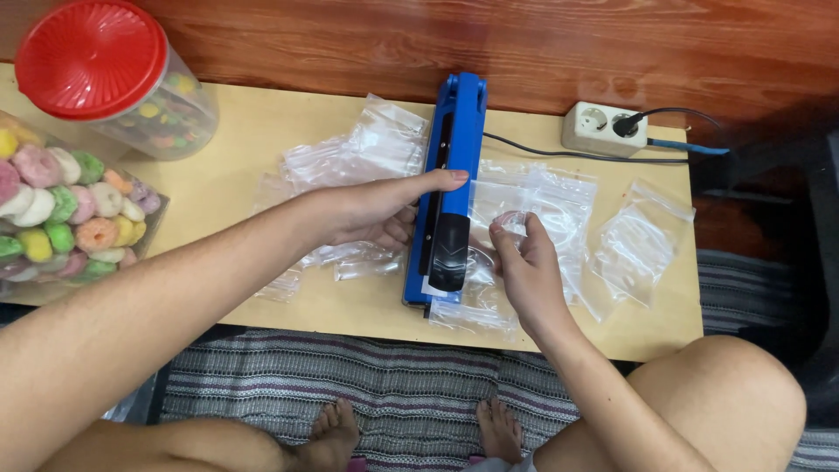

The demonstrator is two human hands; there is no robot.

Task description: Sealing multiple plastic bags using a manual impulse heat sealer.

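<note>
Bare feet [336,433] rest on a striped rug [411,385] at 6 o'clock. Above them, the blue heat sealer [447,188] runs 12 to 6 on the tabletop [236,131]. Left hand [384,210] presses its arm, grip clenched over it from 9 o'clock. Right hand [524,258] pinches a clear plastic bag [533,210] at 3 o'clock, bag mouth under the bar.

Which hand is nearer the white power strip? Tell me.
Right. The right hand holds a clear bag beside the blue sealer, below-left of the power strip; the left hand rests beyond the sealer.
</note>
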